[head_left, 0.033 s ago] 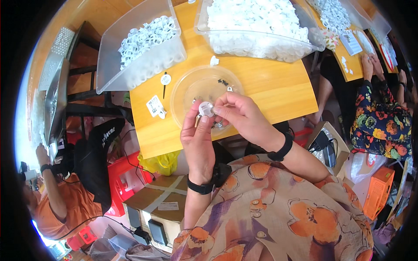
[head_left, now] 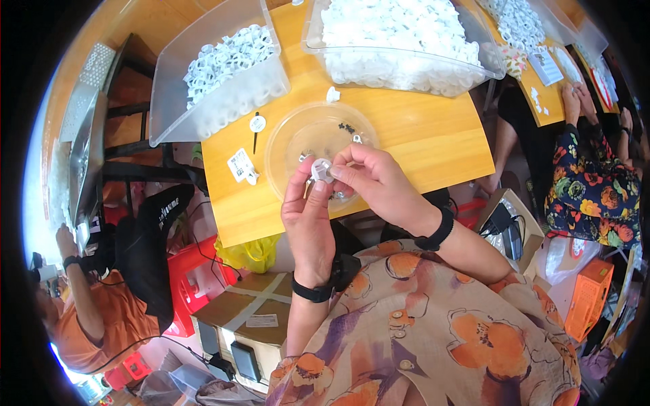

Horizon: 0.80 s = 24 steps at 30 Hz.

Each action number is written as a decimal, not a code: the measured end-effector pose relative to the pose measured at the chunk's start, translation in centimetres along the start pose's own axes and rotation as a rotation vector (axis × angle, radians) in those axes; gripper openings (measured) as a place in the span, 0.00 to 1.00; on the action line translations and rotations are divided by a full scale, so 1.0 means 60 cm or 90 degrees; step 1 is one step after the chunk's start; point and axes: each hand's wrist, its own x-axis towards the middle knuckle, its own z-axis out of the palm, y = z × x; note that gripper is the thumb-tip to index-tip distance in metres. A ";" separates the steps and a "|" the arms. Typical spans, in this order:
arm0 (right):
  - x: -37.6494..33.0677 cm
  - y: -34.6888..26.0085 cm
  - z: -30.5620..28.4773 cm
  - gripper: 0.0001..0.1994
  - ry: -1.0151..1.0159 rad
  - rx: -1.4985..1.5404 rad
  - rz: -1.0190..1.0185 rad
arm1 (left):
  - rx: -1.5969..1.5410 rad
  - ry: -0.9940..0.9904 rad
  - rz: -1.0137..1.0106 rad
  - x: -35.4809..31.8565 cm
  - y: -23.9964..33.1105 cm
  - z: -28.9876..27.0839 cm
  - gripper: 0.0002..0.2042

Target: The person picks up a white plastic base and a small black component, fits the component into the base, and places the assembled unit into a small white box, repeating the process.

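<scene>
Both of my hands meet over a clear round plastic dish [head_left: 284, 139] on a wooden table [head_left: 420, 135]. My left hand [head_left: 308, 220] and my right hand [head_left: 379, 186] together pinch one small white plastic part [head_left: 320, 170] between their fingertips. Each wrist wears a black band. A few tiny dark pieces [head_left: 347, 127] lie in the dish. Behind the dish stand two clear bins: the left bin [head_left: 203, 108] holds white ring-shaped parts, and the right bin [head_left: 406, 74] is heaped with small white parts.
A white tag [head_left: 239, 164] and a black pin with a round white head [head_left: 256, 125] lie left of the dish. A person in a dark floral top [head_left: 589, 183] sits at the right, another in orange [head_left: 101, 318] at the left. Below the table are a red stool [head_left: 193, 271] and a cardboard box [head_left: 250, 308].
</scene>
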 end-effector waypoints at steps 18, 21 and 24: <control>0.023 -0.017 -0.005 0.05 -0.023 -0.208 -0.172 | 0.029 -0.009 -0.014 -0.008 0.010 0.008 0.22; 0.020 -0.027 -0.002 0.04 -0.025 -0.258 -0.194 | 0.040 -0.032 0.001 -0.007 0.011 0.002 0.21; 0.015 -0.028 0.001 0.03 -0.020 -0.312 -0.229 | 0.026 -0.015 -0.003 -0.007 0.009 0.002 0.21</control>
